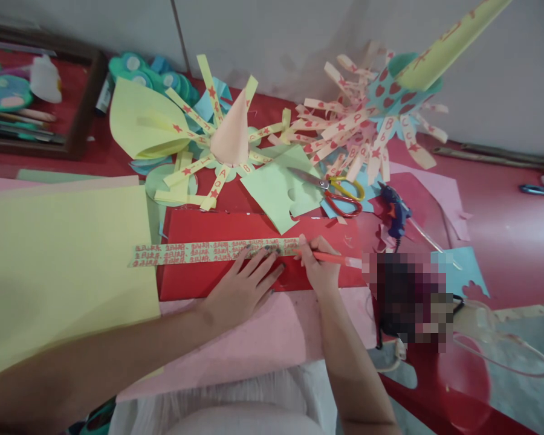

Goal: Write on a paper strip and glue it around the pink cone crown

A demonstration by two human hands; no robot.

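A pale green paper strip (181,252) covered in rows of small red writing lies across a red folder-like board (190,281). My left hand (245,281) rests flat on the strip and the board, its fingers spread. At the strip's right end, my right hand (321,266) is closed around a red-orange pen (338,258), its tip hidden by the fingers. Beyond the board, scissors with one red and one yellow handle (344,196) lie partly on a cut light green sheet (281,187).
Yellow paper sheets (63,272) cover the left side. Behind stand paper crafts with a pink cone (232,133) and a tall yellow cone (448,48). A glue gun (394,208) lies right, near a blurred-out patch. A wooden tray (79,121) holds a white bottle (45,78).
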